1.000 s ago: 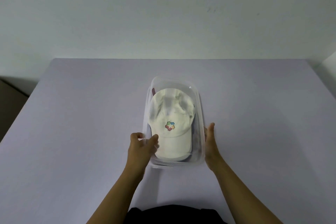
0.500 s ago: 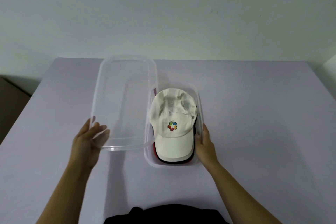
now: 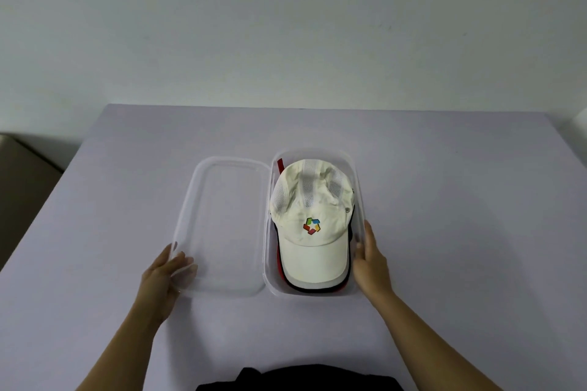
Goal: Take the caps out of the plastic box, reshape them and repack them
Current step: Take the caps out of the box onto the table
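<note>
A clear plastic box (image 3: 358, 187) stands on the table with its top off. Inside lies a stack of caps: a cream cap (image 3: 313, 209) with a coloured logo on top, red and black caps (image 3: 317, 286) showing under its brim. The clear lid (image 3: 222, 225) lies flat on the table just left of the box. My left hand (image 3: 162, 276) holds the lid's near left corner, thumb on top, fingers under the rim. My right hand (image 3: 370, 260) rests with straight fingers against the box's right wall.
The pale lilac table (image 3: 460, 232) spreads wide around the box; its left edge drops off near a brown object (image 3: 19, 174). A plain wall rises behind the far edge. Dark clothing (image 3: 298, 382) shows at the bottom.
My left hand lifted the lid off the box, carried it left and lowered it flat onto the table beside the box. My right hand stayed on the box's right side.
</note>
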Demonstrator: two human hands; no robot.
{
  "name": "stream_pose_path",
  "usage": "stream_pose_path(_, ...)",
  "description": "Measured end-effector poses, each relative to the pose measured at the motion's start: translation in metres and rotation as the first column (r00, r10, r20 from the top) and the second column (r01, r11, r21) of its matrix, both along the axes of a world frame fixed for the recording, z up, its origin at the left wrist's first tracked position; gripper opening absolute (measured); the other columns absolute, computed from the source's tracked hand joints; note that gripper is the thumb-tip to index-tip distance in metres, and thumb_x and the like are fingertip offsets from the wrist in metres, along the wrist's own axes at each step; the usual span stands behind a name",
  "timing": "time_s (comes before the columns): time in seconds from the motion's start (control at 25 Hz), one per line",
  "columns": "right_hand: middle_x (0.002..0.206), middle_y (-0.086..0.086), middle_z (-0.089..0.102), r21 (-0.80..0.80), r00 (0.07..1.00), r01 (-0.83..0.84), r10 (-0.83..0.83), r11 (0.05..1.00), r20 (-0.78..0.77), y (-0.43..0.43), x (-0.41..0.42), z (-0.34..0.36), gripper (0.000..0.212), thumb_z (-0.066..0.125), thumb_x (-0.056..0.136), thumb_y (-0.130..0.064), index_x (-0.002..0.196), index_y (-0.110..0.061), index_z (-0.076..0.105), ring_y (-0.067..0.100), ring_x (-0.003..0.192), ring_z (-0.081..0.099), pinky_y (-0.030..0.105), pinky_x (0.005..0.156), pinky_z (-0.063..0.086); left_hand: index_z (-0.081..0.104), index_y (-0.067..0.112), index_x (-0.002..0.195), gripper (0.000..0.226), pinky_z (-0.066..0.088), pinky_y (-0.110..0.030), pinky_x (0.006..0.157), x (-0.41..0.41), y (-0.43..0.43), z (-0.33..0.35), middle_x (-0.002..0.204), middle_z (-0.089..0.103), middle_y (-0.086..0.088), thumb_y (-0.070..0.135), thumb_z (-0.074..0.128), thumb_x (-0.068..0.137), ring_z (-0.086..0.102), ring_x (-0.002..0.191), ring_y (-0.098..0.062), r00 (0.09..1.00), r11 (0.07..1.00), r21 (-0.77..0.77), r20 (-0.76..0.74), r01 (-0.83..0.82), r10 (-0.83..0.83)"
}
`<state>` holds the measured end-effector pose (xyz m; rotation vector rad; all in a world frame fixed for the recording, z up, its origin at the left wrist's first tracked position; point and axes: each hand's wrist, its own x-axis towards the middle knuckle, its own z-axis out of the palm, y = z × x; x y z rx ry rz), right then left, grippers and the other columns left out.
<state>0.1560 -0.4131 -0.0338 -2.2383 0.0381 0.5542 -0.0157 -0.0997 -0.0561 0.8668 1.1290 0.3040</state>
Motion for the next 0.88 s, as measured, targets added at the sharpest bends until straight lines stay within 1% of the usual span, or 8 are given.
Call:
stream_pose_path(0.08, 0.133, 0.014, 0.054, 0.002, 1.0, 0.001, -0.001, 1.0, 0.009, 0.0, 0.0, 0.001, 0.051, 0.029, 0.101, -0.02, 0.148, -0.03, 0.011, 0.035, 0.118, 0.052, 0.036, 0.096, 0.04, 0.051, 0.02, 0.131, 0.043, 0.05, -0.033, 0.058, -0.001, -0.003, -0.008, 0.082, 0.059, -0.008, 0.009, 0.058, 0.09, 0.057, 0.063, -0.022, 0.989, 0.991, 0.081, -0.117, 0.105, -0.095)
stream_pose_path(0.16, 0.131, 0.016, 0.055, -0.011, 1.0, -0.003, 0.004, 1.0, 0.017, 0.0, 0.0, 0.001, 0.051, 0.029, 0.101, -0.02, 0.148, -0.03, 0.011, 0.036, 0.116, 0.053, 0.036, 0.095, 0.04, 0.053, 0.016, 0.13, 0.043, 0.048, -0.035, 0.059, -0.001, -0.004, -0.013, 0.081, 0.057, -0.007, 0.023, 0.061, 0.088, 0.052, 0.062, -0.023, 0.92, 0.91, 0.285, -0.338, 0.302, -0.199)
stream_pose_path(0.28, 0.133, 0.014, 0.055, -0.035, 1.0, -0.009, 0.01, 0.999, 0.028, 0.001, 0.001, 0.0, 0.052, 0.03, 0.101, -0.019, 0.148, -0.029, 0.011, 0.036, 0.114, 0.055, 0.037, 0.093, 0.041, 0.043, 0.009, 0.137, 0.058, 0.048, -0.046, 0.087, 0.002, -0.013, -0.016, 0.114, 0.056, -0.015, 0.036, 0.06, 0.088, 0.058, 0.094, -0.034, 0.766, 0.702, 0.46, -0.615, 0.543, -0.189)
stream_pose_path(0.48, 0.131, 0.014, 0.056, -0.039, 0.998, -0.012, 0.015, 0.999, 0.061, 0.002, 0.0, -0.006, 0.052, 0.03, 0.1, -0.018, 0.148, -0.028, 0.01, 0.035, 0.11, 0.057, 0.037, 0.093, 0.043, 0.038, 0.009, 0.139, 0.051, 0.031, -0.055, 0.103, 0.009, -0.029, -0.027, 0.136, 0.036, -0.023, 0.029, 0.049, 0.093, 0.029, 0.125, -0.043, 0.688, 0.681, 0.459, -0.719, 0.571, -0.093)
stream_pose_path(0.68, 0.125, 0.016, 0.059, -0.057, 0.998, -0.022, 0.026, 0.998, 0.054, 0.0, 0.004, -0.015, 0.054, 0.031, 0.1, -0.018, 0.148, -0.027, 0.009, 0.034, 0.106, 0.059, 0.039, 0.091, 0.046, 0.043, 0.011, 0.134, 0.047, 0.031, -0.055, 0.104, 0.013, -0.03, -0.026, 0.142, 0.031, -0.018, 0.026, 0.049, 0.09, 0.025, 0.126, -0.041, 0.631, 0.689, 0.427, -0.773, 0.586, -0.058)
stream_pose_path(0.76, 0.141, 0.014, 0.046, -0.066, 0.996, -0.053, 0.057, 0.996, 0.065, 0.0, 0.004, -0.016, 0.056, 0.033, 0.099, -0.019, 0.149, -0.022, 0.008, 0.033, 0.122, 0.05, 0.041, 0.1, 0.04, 0.034, 0.014, 0.142, 0.058, 0.026, -0.057, 0.107, 0.018, -0.034, -0.021, 0.15, 0.021, -0.016, 0.028, 0.052, 0.089, 0.02, 0.132, -0.041, 0.611, 0.639, 0.461, -0.791, 0.615, -0.017)
stream_pose_path(0.84, 0.153, 0.013, 0.027, -0.178, 0.963, -0.084, 0.126, 0.981, 0.239, 0.001, 0.004, -0.016, 0.058, 0.038, 0.097, -0.024, 0.148, -0.014, 0.013, 0.03, 0.137, 0.032, 0.043, 0.11, 0.03, 0.023, 0.014, 0.148, 0.065, 0.024, -0.056, 0.11, 0.03, -0.044, -0.01, 0.156, 0.015, -0.014, 0.029, 0.051, 0.092, 0.017, 0.137, -0.039, 0.669, 0.53, 0.563, -0.743, 0.634, -0.011)
stream_pose_path(0.88, 0.153, 0.014, 0.025, -0.24, 0.923, -0.085, 0.168, 0.967, 0.347, 0.003, 0.006, -0.015, 0.056, 0.039, 0.096, -0.028, 0.146, -0.011, 0.021, 0.03, 0.139, 0.029, 0.045, 0.112, 0.027, 0.021, 0.013, 0.149, 0.064, 0.024, -0.053, 0.112, 0.042, -0.051, -0.003, 0.157, 0.016, -0.012, 0.028, 0.048, 0.094, 0.018, 0.14, -0.036, 0.725, 0.482, 0.62, -0.687, 0.62, -0.049)
